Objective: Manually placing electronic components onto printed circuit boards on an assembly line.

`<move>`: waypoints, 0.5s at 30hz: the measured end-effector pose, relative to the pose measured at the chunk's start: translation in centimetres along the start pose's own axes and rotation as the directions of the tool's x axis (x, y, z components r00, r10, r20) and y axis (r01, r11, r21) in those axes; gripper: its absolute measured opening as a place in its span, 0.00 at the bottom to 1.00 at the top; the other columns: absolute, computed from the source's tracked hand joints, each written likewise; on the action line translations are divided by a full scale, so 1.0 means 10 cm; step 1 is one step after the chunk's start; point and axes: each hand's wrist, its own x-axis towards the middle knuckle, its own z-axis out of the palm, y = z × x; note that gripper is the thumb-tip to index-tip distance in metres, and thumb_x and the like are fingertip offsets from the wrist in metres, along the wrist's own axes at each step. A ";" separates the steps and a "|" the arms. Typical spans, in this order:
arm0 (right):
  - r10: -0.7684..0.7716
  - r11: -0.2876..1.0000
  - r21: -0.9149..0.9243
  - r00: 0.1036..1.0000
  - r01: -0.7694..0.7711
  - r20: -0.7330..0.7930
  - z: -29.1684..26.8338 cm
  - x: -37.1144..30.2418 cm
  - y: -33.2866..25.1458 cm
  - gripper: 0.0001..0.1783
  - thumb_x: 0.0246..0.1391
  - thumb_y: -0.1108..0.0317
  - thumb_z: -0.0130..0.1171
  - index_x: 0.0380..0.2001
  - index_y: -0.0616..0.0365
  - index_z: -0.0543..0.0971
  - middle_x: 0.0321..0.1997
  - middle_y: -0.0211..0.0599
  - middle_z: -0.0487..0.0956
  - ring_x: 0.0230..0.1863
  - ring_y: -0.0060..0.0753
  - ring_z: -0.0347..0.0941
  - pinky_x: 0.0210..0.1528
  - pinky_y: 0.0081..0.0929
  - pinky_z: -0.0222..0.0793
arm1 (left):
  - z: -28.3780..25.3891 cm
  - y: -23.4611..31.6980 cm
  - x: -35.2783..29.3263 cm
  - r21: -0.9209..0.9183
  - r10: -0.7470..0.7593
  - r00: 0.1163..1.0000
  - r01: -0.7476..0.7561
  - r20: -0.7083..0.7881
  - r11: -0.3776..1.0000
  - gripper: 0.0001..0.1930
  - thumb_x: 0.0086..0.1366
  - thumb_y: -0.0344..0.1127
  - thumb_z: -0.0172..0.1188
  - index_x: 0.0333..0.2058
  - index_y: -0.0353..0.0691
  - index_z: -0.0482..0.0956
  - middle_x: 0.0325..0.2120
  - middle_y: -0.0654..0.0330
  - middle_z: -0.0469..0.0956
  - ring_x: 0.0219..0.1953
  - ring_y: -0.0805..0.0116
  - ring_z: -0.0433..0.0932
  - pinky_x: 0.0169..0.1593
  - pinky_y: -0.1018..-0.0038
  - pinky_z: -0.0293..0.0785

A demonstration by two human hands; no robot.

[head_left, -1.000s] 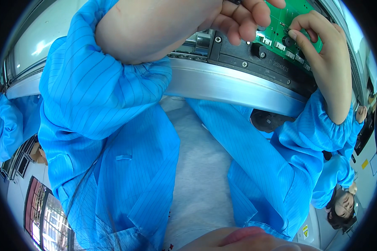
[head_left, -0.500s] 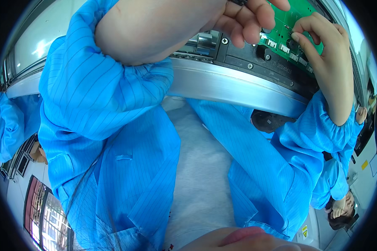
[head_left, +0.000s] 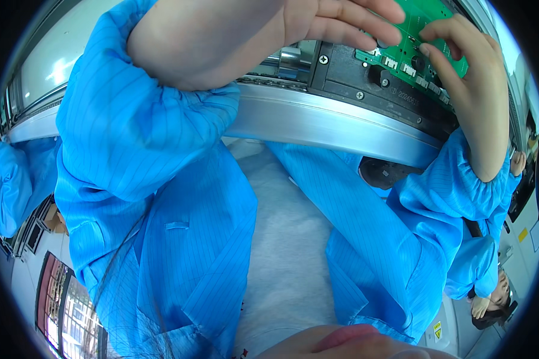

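A green circuit board [head_left: 411,24] lies in a black carrier [head_left: 347,81] at the top right, with a row of white connectors [head_left: 408,70] along its near edge. My left hand [head_left: 335,23] hovers over the board's left part, its visible fingers stretched out and holding nothing I can see; the top edge of the picture cuts off part of it. Over the right part of the board is my right hand [head_left: 470,66]. Its thumb and index fingertips stand a little apart beside a small dark component [head_left: 414,42], with no part visible between them.
A broad metal rail [head_left: 335,122] runs between my body and the carrier, with a chain [head_left: 269,82] along its inner side. Another person's blue sleeve [head_left: 9,185] shows at the far left. A further person [head_left: 491,299] is at the lower right.
My left hand has shifted slightly left and its curled fingers have straightened. My right thumb and index finger, pinched close together before, have parted. The board looks unmoved.
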 end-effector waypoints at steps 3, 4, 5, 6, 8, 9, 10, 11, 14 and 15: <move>0.065 0.998 0.040 0.955 -0.056 -0.288 0.00 -0.02 -0.14 0.05 0.59 0.76 0.64 0.40 0.61 0.82 0.33 0.30 0.77 0.33 0.25 0.66 0.37 0.26 0.62 | -0.15 0.04 0.02 -0.339 -0.073 0.980 0.134 0.185 0.931 0.32 0.75 0.52 0.50 0.63 0.26 0.66 0.54 0.45 0.73 0.56 0.55 0.76 0.62 0.64 0.72; 0.063 0.998 0.040 0.956 -0.054 -0.287 0.00 0.02 -0.23 0.05 0.59 0.76 0.64 0.40 0.61 0.82 0.33 0.30 0.77 0.33 0.25 0.66 0.37 0.26 0.62 | -0.16 0.02 0.01 -0.409 -0.067 0.968 0.164 0.241 0.898 0.35 0.75 0.56 0.49 0.64 0.26 0.64 0.58 0.45 0.71 0.59 0.56 0.73 0.65 0.64 0.68; 0.072 0.988 0.154 0.922 -0.013 -0.381 0.00 0.09 -0.34 0.09 0.51 0.77 0.67 0.37 0.60 0.82 0.31 0.31 0.77 0.30 0.26 0.66 0.34 0.25 0.61 | -0.15 0.02 0.00 -0.474 -0.056 0.953 0.197 0.296 0.858 0.38 0.75 0.59 0.47 0.65 0.26 0.63 0.61 0.46 0.68 0.62 0.58 0.70 0.68 0.63 0.64; 0.093 0.966 0.257 0.880 0.034 -0.467 0.00 0.13 -0.42 0.12 0.43 0.77 0.69 0.34 0.59 0.81 0.29 0.33 0.78 0.28 0.26 0.66 0.31 0.24 0.60 | -0.09 0.05 0.01 -0.475 -0.054 0.952 0.198 0.300 0.857 0.38 0.75 0.59 0.47 0.65 0.26 0.63 0.61 0.46 0.68 0.62 0.58 0.70 0.68 0.63 0.64; -0.032 0.996 0.052 0.838 0.072 -0.544 0.24 0.17 -0.50 0.13 0.43 0.77 0.70 0.35 0.58 0.82 0.30 0.31 0.78 0.29 0.29 0.68 0.33 0.25 0.60 | 0.07 0.17 0.06 -0.284 -0.201 0.935 0.286 0.294 0.915 0.42 0.76 0.64 0.41 0.66 0.24 0.60 0.64 0.49 0.65 0.66 0.62 0.66 0.72 0.64 0.58; -0.057 0.991 0.069 0.815 0.119 -0.576 0.33 0.21 -0.50 0.13 0.42 0.77 0.70 0.35 0.58 0.83 0.29 0.30 0.78 0.29 0.29 0.68 0.35 0.26 0.60 | 0.05 0.13 0.06 -0.285 -0.199 0.938 0.281 0.283 0.917 0.42 0.76 0.64 0.41 0.66 0.24 0.60 0.64 0.49 0.65 0.66 0.62 0.66 0.72 0.64 0.58; -0.080 0.983 0.085 0.790 0.165 -0.608 0.41 0.25 -0.48 0.13 0.42 0.76 0.70 0.34 0.57 0.83 0.29 0.30 0.78 0.29 0.30 0.68 0.36 0.27 0.60 | 0.01 0.05 0.06 -0.288 -0.139 0.926 0.248 0.350 0.925 0.44 0.76 0.65 0.39 0.68 0.24 0.58 0.65 0.50 0.65 0.66 0.63 0.65 0.72 0.65 0.57; -0.086 0.980 0.089 0.787 0.177 -0.611 0.49 0.29 -0.43 0.13 0.42 0.76 0.70 0.34 0.57 0.83 0.29 0.30 0.78 0.29 0.30 0.68 0.36 0.27 0.60 | -0.02 0.01 0.06 -0.293 -0.078 0.907 0.215 0.415 0.932 0.45 0.76 0.66 0.36 0.69 0.24 0.56 0.65 0.51 0.65 0.66 0.65 0.65 0.73 0.67 0.56; -0.139 0.935 0.172 0.766 0.310 -0.628 0.57 0.31 -0.35 0.13 0.40 0.76 0.70 0.33 0.54 0.84 0.28 0.27 0.77 0.29 0.29 0.69 0.39 0.30 0.59 | -0.03 -0.05 0.10 -0.310 -0.071 0.907 0.215 0.416 0.926 0.47 0.76 0.67 0.35 0.70 0.23 0.53 0.66 0.51 0.64 0.66 0.64 0.65 0.73 0.69 0.56; -0.128 0.971 0.096 0.813 0.220 -0.568 0.48 0.24 -0.39 0.13 0.40 0.76 0.70 0.33 0.53 0.84 0.28 0.27 0.77 0.29 0.29 0.69 0.40 0.30 0.58 | -0.03 -0.09 0.13 -0.307 -0.071 0.900 0.219 0.430 0.926 0.47 0.76 0.67 0.35 0.70 0.23 0.53 0.66 0.51 0.64 0.66 0.64 0.65 0.73 0.69 0.56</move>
